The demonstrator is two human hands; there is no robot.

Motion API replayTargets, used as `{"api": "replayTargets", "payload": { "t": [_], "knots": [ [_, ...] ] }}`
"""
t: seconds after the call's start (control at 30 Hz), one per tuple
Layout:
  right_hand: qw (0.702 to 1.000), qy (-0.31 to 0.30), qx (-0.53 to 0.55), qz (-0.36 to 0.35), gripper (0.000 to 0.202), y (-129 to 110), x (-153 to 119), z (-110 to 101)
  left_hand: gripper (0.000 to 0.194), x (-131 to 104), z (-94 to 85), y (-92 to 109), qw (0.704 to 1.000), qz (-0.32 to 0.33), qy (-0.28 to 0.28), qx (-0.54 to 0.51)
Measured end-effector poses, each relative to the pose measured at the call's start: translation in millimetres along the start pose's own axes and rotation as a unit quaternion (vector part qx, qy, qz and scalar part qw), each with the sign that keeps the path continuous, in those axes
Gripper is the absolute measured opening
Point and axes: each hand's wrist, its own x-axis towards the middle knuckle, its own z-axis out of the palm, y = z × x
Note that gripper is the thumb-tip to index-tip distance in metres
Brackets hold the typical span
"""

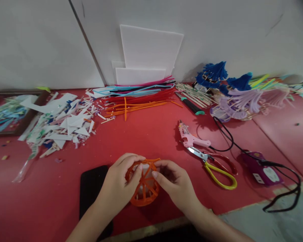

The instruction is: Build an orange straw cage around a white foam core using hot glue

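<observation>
Near the table's front edge, an orange wheel-shaped piece (145,200), its rim and spokes apparently made of pipe cleaners, is held between my two hands. Whitish material shows through the gaps between the spokes. My left hand (126,176) grips its upper left rim, thumb across the front and fingers curled behind. On the right side, my right hand (175,179) pinches the upper rim between thumb and fingers, where an orange strip end (155,160) sticks out along the top. Beneath my left forearm lies a flat black object (92,186), partly covered.
Right of my hands lie a pink glue gun (192,138), scissors (218,166) with red and yellow handles, and a purple power block (264,171) with black cord. Behind are orange pipe cleaners (138,108), a cutter (192,106), blue and lilac crafts (247,101), and paper scraps (65,127) at left.
</observation>
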Motion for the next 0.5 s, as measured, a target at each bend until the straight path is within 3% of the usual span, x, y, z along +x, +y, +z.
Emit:
{"api": "replayTargets", "payload": {
  "t": [0.2, 0.37, 0.5],
  "knots": [
    [0.988, -0.001, -0.119, -0.098, 0.016, -9, 5, -5, 0.019, -4, 0.2, 2, 1.0, 0.026, 0.003, 0.008],
    [0.961, -0.009, -0.198, -0.194, 0.017, -16, 8, -6, 0.017, -4, 3.3, 1, 1.0, -0.008, -0.014, -0.019],
    [0.951, -0.025, -0.22, -0.214, 0.016, -19, 9, -8, 0.017, -4, 5.8, 0, 0.999, -0.031, -0.02, -0.032]
  ]
}}
